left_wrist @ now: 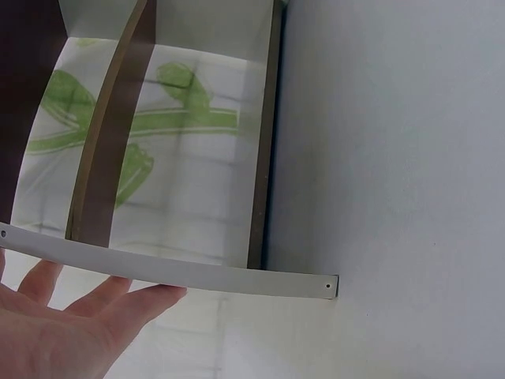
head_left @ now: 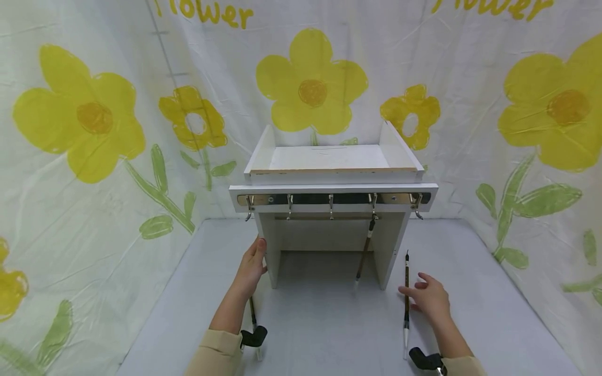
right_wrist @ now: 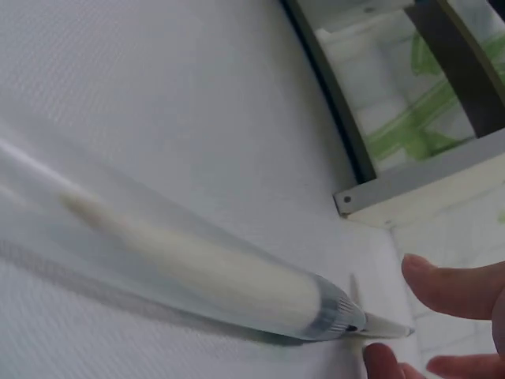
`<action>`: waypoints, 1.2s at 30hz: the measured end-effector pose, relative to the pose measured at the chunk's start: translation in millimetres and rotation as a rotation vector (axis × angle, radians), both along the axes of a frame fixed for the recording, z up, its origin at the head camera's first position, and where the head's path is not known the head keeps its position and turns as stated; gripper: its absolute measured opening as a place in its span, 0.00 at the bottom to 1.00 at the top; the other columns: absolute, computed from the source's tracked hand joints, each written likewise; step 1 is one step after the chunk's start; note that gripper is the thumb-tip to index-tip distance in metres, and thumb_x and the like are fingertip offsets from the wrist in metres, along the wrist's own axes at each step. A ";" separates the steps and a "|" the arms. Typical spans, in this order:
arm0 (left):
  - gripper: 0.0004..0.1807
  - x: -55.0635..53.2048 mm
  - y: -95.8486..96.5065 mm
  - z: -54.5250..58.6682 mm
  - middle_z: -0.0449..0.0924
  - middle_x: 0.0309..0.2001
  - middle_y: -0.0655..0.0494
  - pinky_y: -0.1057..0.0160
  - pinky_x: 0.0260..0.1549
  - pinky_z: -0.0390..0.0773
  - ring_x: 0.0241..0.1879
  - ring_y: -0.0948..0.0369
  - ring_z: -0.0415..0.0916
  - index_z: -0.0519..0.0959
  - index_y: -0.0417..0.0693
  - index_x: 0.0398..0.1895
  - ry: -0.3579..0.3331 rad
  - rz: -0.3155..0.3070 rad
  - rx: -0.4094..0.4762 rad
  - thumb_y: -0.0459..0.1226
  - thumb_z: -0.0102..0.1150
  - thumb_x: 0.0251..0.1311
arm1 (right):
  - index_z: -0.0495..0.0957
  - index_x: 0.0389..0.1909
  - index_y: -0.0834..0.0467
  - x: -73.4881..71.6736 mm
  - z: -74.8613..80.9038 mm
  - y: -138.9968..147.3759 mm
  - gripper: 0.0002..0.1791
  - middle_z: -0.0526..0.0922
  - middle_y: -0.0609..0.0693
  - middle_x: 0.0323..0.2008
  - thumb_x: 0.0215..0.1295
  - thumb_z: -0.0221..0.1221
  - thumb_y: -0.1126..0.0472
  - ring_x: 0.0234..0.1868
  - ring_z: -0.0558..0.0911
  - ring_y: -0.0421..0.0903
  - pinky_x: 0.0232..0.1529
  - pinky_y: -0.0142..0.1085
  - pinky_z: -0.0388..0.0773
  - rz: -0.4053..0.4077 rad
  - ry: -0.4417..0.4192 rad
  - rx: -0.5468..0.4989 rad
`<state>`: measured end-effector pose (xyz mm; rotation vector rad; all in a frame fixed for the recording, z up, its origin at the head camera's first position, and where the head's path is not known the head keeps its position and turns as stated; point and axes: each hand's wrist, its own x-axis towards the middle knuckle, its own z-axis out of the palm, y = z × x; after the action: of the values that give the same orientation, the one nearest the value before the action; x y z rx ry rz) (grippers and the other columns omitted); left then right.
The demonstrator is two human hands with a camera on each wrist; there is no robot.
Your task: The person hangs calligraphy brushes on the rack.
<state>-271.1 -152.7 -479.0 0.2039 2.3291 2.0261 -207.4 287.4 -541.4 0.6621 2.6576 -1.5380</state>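
A white wooden rack (head_left: pixel 334 190) with a row of metal hooks stands on the table. My left hand (head_left: pixel 251 265) touches its left side panel (head_left: pixel 271 256); in the left wrist view the fingers (left_wrist: pixel 150 304) lie straight along the panel's outer face. One writing brush (head_left: pixel 364 253) hangs, slightly slanted, from the fourth hook. To the right of the rack, a second brush (head_left: pixel 406 297) lies on the table, its pale bristles inside a clear cap (right_wrist: pixel 173 253). My right hand (head_left: pixel 430 297) is spread at that brush's handle, thumb and fingers apart.
Another brush (head_left: pixel 253 312) lies at the left, partly hidden by my left forearm. The rack's upper tray (head_left: pixel 329 156) has raised sides. A white cloth with painted yellow flowers (head_left: pixel 312 93) surrounds the pale table (head_left: pixel 324 324) at the back and sides.
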 end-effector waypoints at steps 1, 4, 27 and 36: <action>0.40 0.1 0.0 -0.1 0.42 0.82 0.48 0.31 0.65 0.64 0.79 0.44 0.45 0.45 0.53 0.83 -0.003 0.001 -0.001 0.63 0.30 0.76 | 0.57 0.74 0.71 -0.3 -0.1 -1.2 0.50 0.69 0.76 0.63 0.57 0.73 0.59 0.56 0.78 0.69 0.34 0.38 0.88 0.002 -0.002 0.014; 0.40 0.4 -0.2 0.0 0.42 0.82 0.49 0.31 0.65 0.64 0.79 0.44 0.45 0.45 0.54 0.83 -0.006 0.002 -0.005 0.63 0.30 0.75 | 0.57 0.73 0.71 -1.4 -1.1 -3.5 0.49 0.69 0.77 0.63 0.56 0.73 0.60 0.53 0.81 0.68 0.34 0.38 0.88 0.014 -0.001 0.059; 0.40 2.1 0.0 2.3 0.44 0.82 0.49 0.30 0.64 0.65 0.79 0.44 0.46 0.45 0.57 0.83 0.008 -0.002 -0.004 0.63 0.31 0.75 | 0.54 0.75 0.71 -0.3 5.5 3.0 0.48 0.72 0.77 0.59 0.52 0.66 0.75 0.43 0.83 0.61 0.33 0.40 0.87 0.043 -0.010 0.046; 0.40 0.1 0.2 0.0 0.45 0.82 0.48 0.29 0.63 0.65 0.79 0.44 0.47 0.46 0.57 0.83 0.009 0.009 -0.004 0.63 0.31 0.75 | 0.51 0.77 0.68 1.6 7.1 7.4 0.50 0.69 0.76 0.62 0.54 0.63 0.77 0.48 0.81 0.62 0.35 0.42 0.88 0.038 0.025 -0.107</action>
<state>-271.0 -152.4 -479.0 0.2031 2.3437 2.0282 -205.8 294.8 -534.3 0.5873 2.5672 -1.6748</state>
